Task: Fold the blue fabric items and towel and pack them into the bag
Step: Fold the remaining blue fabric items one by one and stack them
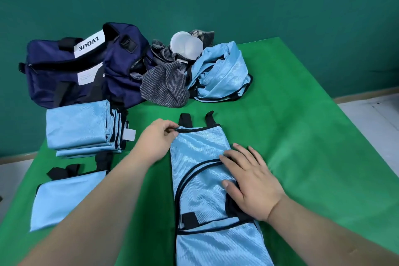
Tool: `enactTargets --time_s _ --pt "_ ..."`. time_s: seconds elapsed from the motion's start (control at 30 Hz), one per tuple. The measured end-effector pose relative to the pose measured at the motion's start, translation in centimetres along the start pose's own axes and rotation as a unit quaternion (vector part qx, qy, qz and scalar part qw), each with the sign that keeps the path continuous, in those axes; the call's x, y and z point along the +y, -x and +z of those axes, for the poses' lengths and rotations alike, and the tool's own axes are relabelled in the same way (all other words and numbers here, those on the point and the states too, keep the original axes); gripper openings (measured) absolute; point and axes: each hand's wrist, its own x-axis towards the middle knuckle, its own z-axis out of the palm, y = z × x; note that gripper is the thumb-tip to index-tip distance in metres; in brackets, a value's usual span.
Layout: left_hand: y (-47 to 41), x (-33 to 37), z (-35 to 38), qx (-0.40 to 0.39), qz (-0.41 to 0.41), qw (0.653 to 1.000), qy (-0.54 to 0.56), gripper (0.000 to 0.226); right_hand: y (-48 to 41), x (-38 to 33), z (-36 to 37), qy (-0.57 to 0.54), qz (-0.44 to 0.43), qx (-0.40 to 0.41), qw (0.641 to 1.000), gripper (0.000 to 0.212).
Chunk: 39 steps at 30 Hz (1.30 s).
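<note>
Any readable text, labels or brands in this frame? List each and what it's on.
"LVQUE": black letters on the white band across the navy bag, seen upside down.
White label lower on the bag: small print, too blurred to read.
White tab on the folded blue stack: no text visible.

A long blue fabric item (200, 157), black-trimmed, lies folded lengthwise mid-table, my left hand (157, 140) pinching its far edge and my right hand (252, 183) flat on it. A stack of folded blue items (79, 127) and a folded blue piece (64, 196) sit by the left edge. Along the far edge lie the open navy bag (62, 75), the crumpled grey striped towel (166, 86) and a crumpled blue heap (222, 71).
</note>
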Motion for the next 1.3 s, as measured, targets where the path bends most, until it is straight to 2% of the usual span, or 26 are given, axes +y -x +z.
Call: enactTargets --time_s 0.1,0.2,0.33,0.57,0.7,0.77,0.93,1.07,1.2,1.3 --pt "0.4 0.1 1.0 0.016 0.018 1.0 0.01 0.023 0.0 0.0 -0.1 0.0 -0.004 -0.004 1.0 0.067" --pt "0.1 0.3 1.3 0.021 0.007 1.0 0.017 0.019 0.0 -0.1 -0.1 0.0 -0.006 -0.007 1.0 0.069" --pt "-0.7 0.1 1.1 0.018 -0.017 0.999 0.023 0.015 -0.2 -0.2 0.0 0.0 0.013 -0.019 1.0 0.083" --pt "-0.7 0.2 1.0 0.015 -0.002 1.0 -0.016 0.023 -0.4 0.1 0.3 -0.011 0.016 -0.016 1.0 0.079" --pt "2.9 0.1 0.8 0.06 0.01 0.998 0.024 0.031 -0.3 0.4 0.6 -0.042 0.013 0.002 0.999 0.079" --pt "6.0 -0.1 0.9 0.08 -0.014 0.995 0.066 0.03 -0.3 0.6 0.6 -0.052 0.012 0.01 0.999 0.074" --pt "15.2 -0.2 1.4 0.059 -0.054 0.987 0.141 0.025 -0.1 0.6 0.6 -0.108 0.029 0.029 0.993 0.073" --pt "20.6 -0.4 1.3 0.006 -0.032 0.99 0.138 0.027 0.7 0.4 0.1 -0.21 0.082 0.035 0.974 0.061" --pt "24.5 -1.1 1.9 -0.013 -0.009 0.993 0.119 0.032 4.7 -1.0 -0.2 -0.361 0.141 0.051 0.92 0.053" --pt "26.0 -1.4 2.6 -0.025 0.014 0.996 0.087 0.034 8.6 -2.1 0.1 -0.397 0.154 0.068 0.902 0.051"
